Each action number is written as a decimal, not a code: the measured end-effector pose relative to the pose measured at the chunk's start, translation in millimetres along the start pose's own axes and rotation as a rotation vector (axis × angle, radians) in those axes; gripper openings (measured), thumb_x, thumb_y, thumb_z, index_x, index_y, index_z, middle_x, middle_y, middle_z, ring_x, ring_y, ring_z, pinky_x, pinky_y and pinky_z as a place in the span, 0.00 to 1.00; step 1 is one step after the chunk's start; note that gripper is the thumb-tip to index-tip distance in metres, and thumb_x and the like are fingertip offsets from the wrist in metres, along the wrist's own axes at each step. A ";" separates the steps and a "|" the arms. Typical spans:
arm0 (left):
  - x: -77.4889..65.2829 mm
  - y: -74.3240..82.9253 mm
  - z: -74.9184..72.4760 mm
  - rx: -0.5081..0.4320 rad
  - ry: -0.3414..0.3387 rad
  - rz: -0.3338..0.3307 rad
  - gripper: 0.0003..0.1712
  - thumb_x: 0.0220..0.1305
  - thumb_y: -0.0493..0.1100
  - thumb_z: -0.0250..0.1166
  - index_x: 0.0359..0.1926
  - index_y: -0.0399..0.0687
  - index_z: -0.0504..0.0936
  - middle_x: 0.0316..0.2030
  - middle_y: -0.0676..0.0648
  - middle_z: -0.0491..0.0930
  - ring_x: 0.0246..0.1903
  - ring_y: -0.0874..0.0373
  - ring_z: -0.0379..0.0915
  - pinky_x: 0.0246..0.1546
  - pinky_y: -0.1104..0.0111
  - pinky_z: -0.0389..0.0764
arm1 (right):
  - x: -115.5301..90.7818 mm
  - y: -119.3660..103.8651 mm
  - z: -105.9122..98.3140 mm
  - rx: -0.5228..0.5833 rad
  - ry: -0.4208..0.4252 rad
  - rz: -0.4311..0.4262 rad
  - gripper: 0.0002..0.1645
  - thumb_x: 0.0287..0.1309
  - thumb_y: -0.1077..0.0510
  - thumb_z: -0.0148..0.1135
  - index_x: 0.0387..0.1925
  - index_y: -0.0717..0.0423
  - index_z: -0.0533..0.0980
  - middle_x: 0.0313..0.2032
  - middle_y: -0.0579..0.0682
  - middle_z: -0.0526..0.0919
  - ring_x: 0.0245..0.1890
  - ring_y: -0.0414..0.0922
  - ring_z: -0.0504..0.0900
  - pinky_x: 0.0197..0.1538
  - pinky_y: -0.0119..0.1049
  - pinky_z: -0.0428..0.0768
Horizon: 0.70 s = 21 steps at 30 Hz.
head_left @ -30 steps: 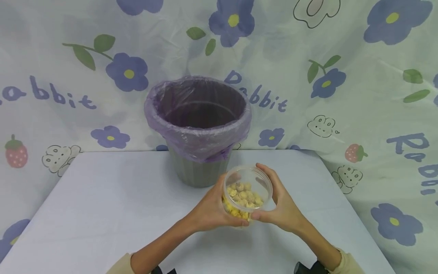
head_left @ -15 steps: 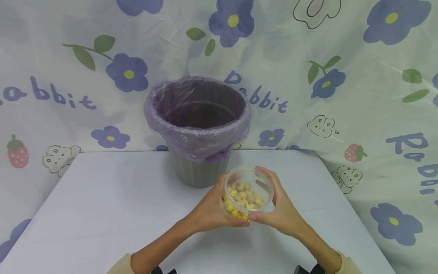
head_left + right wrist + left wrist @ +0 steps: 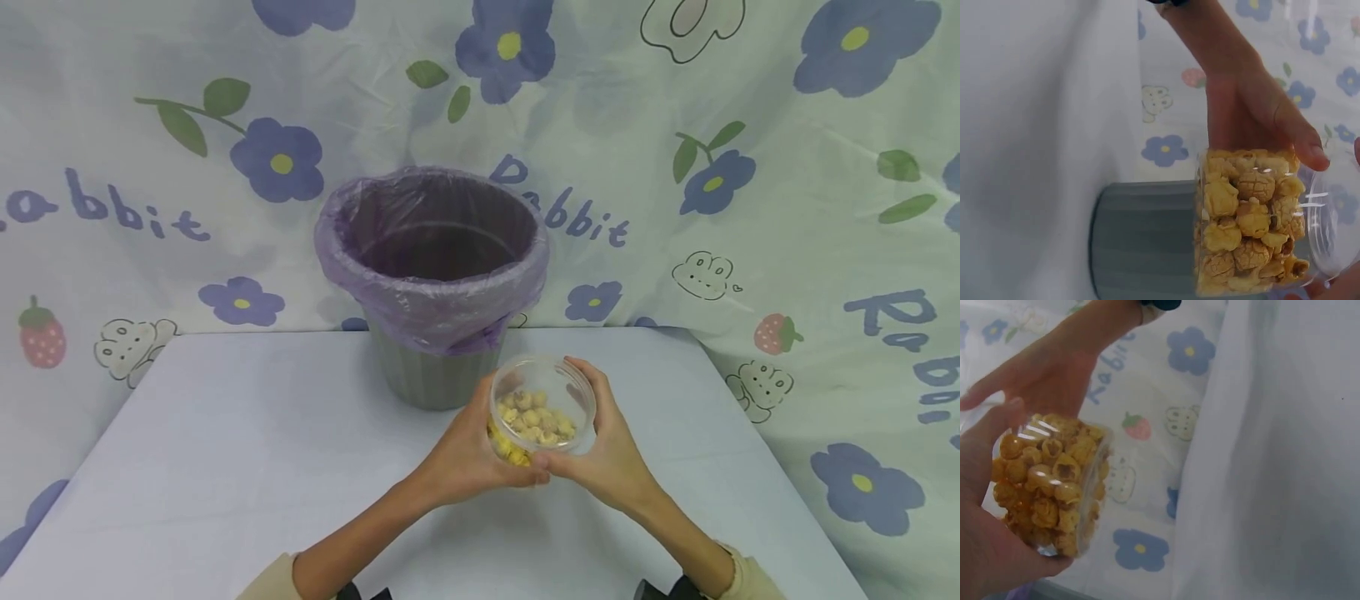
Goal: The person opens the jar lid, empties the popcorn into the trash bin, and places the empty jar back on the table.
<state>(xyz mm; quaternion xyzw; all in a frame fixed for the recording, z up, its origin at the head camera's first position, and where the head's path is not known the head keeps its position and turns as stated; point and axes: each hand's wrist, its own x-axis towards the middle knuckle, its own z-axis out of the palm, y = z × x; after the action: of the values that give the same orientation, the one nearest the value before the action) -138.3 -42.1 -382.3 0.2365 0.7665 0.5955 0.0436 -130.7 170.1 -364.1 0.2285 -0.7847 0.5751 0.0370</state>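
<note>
Head view had the tub (image 3: 553,380) of popcorn (image 3: 534,418) in front of the bin (image 3: 431,387) and a bit to its right, left hand (image 3: 468,454) and right hand (image 3: 611,447) gripping it from opposite sides, fingers and thumbs curled round the wall. That view alone looked down past the tub's rim and into the bin's mouth, purple bag (image 3: 450,312) folded over its edge. Right wrist view added the tub's base raised clear of the table (image 3: 225,458) near the bin, popcorn pressed against see-through plastic; left wrist view caught only a purple sliver of bag.
</note>
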 end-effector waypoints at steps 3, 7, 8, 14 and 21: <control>-1.0 0.4 -0.8 -0.001 -0.004 -0.005 0.69 0.38 0.48 0.85 0.76 0.57 0.50 0.68 0.48 0.64 0.62 0.55 0.65 0.63 0.51 0.66 | 2.3 1.9 -3.7 0.045 -0.065 -0.023 0.61 0.46 0.52 0.80 0.75 0.50 0.52 0.70 0.55 0.61 0.66 0.57 0.63 0.62 0.60 0.67; -2.2 1.0 -1.9 -0.015 -0.032 -0.004 0.69 0.37 0.46 0.85 0.76 0.57 0.50 0.69 0.48 0.63 0.62 0.55 0.65 0.62 0.51 0.67 | 4.7 8.3 -11.8 0.126 -0.175 -0.078 0.60 0.53 0.49 0.77 0.77 0.53 0.50 0.72 0.57 0.56 0.68 0.59 0.59 0.66 0.43 0.68; -2.1 1.0 -1.7 -0.018 -0.038 -0.003 0.69 0.37 0.46 0.85 0.76 0.57 0.50 0.69 0.48 0.63 0.62 0.55 0.65 0.62 0.51 0.67 | 4.4 9.0 -12.8 0.131 -0.185 -0.083 0.60 0.52 0.47 0.77 0.77 0.52 0.49 0.73 0.57 0.55 0.68 0.59 0.59 0.66 0.40 0.67; -0.8 0.4 0.3 -0.011 -0.038 0.009 0.68 0.38 0.47 0.85 0.76 0.56 0.50 0.68 0.47 0.64 0.63 0.55 0.65 0.63 0.50 0.66 | 1.8 6.7 -8.7 0.071 -0.094 -0.080 0.65 0.44 0.39 0.80 0.76 0.45 0.51 0.72 0.52 0.60 0.66 0.55 0.63 0.60 0.65 0.65; 0.0 1.5 1.2 -0.006 -0.050 0.018 0.69 0.36 0.44 0.86 0.75 0.54 0.51 0.65 0.48 0.66 0.61 0.56 0.66 0.62 0.51 0.68 | 5.2 9.2 -14.8 0.114 -0.154 -0.118 0.61 0.50 0.42 0.78 0.76 0.51 0.51 0.72 0.56 0.59 0.66 0.57 0.62 0.60 0.57 0.72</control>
<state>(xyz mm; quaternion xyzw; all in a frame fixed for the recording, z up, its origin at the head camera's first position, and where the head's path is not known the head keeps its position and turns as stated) -137.4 -40.7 -381.2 0.2582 0.7613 0.5920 0.0580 -142.1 184.2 -365.6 0.3197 -0.7364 0.5963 -0.0024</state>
